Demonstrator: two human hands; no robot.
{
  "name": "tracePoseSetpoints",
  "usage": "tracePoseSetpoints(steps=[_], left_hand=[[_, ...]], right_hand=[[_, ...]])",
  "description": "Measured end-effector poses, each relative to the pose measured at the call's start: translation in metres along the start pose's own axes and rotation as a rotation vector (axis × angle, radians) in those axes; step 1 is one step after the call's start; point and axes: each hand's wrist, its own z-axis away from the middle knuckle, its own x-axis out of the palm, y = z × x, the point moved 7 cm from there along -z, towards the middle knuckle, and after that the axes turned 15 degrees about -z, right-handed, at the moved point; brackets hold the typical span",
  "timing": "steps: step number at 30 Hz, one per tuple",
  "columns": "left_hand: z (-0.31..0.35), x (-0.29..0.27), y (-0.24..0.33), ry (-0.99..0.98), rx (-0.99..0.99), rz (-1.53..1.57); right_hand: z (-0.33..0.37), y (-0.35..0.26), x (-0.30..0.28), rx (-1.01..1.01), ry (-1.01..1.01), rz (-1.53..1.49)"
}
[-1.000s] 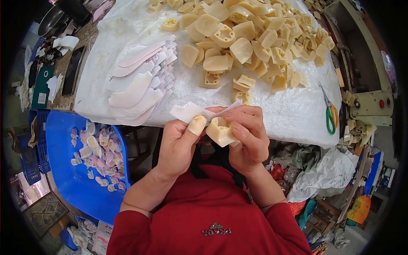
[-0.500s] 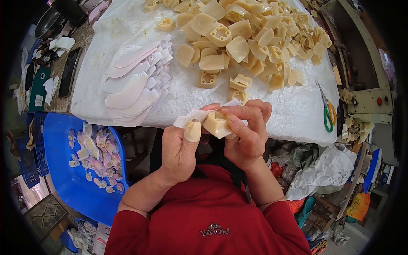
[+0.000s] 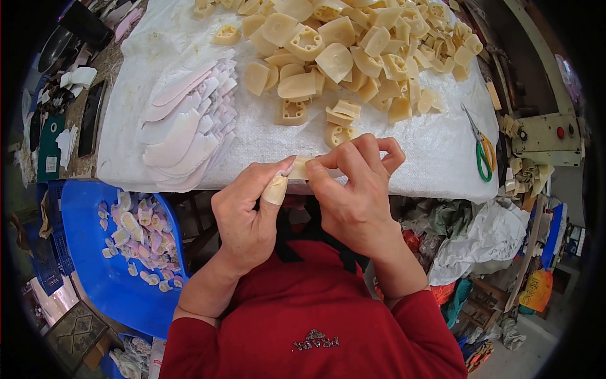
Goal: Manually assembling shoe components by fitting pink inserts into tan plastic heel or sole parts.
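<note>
Between my two hands, at the table's front edge, is a cream plastic shoe heel [image 3: 303, 168], mostly hidden by the fingers. My left hand [image 3: 245, 211] is closed on its left side, its thumb wearing a cream finger cot [image 3: 275, 189]. A sliver of pale pink covering sheet [image 3: 290, 169] shows by the left fingertips. My right hand [image 3: 356, 192] pinches the heel's right side, with the other fingers bent and raised. Just beyond lie a few loose heels [image 3: 339, 134]. A fanned stack of pale pink cut sheets [image 3: 180, 142] lies to the left.
A large pile of cream heels [image 3: 341, 60] covers the far part of the white-sheeted table [image 3: 442, 155]. Scissors [image 3: 483, 151] with green and orange handles lie at right. A blue tub [image 3: 95, 271] at lower left holds pink-covered pieces. Plastic bags [image 3: 480, 246] fill the right side below.
The heel has been turned between my fingers, and its hollow holed face no longer shows. Most of the pale sheet is now hidden by my hands. The whole view has shifted slightly.
</note>
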Motion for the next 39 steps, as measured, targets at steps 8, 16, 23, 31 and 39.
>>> tracePoseSetpoints(steps=[8,16,23,31,39], left_hand=[[0.002,0.007,0.024,0.082,0.249,-0.324],[-0.003,0.01,-0.018,0.042,0.164,0.175],[-0.009,0.012,0.012,0.075,0.368,-0.064],[-0.009,0.014,0.012,-0.002,0.411,-0.089],[-0.005,-0.014,0.011,0.232,0.507,-0.248]], right_hand=[[0.004,0.018,0.006,0.021,0.109,-0.1],[0.009,0.029,0.005,0.116,0.094,-0.627],[0.011,0.027,0.006,0.16,-0.042,-0.72],[0.017,0.021,0.015,0.142,-0.139,-0.648],[0.007,0.014,0.001,-0.017,0.06,-0.514]])
